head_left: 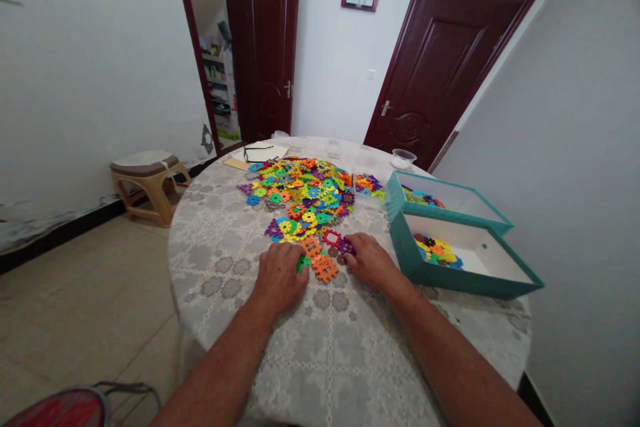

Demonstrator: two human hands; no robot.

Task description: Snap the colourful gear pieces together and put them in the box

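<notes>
My left hand [283, 275] rests on the patterned tablecloth, its fingers curled over a green plastic interlocking piece [303, 263] that shows beside the thumb. Close to its right lie two orange square pieces, one [325, 268] nearer me and another [311, 246] just behind. My right hand [367, 257] has its fingertips on a purple square piece [347, 246]. A red square frame piece [331, 237] sits to the left of that purple one. Beyond both hands spreads a large heap of colourful interlocking pieces [300, 190]. What lies under my left palm is hidden.
Two open teal boxes, a nearer one [470, 280] and a farther one [450, 183], stand at right with pieces inside. A clear container [369, 199] holds more pieces. Glasses [260, 153] lie on paper at the back left, and a plastic bowl [404, 157] stands at the back right.
</notes>
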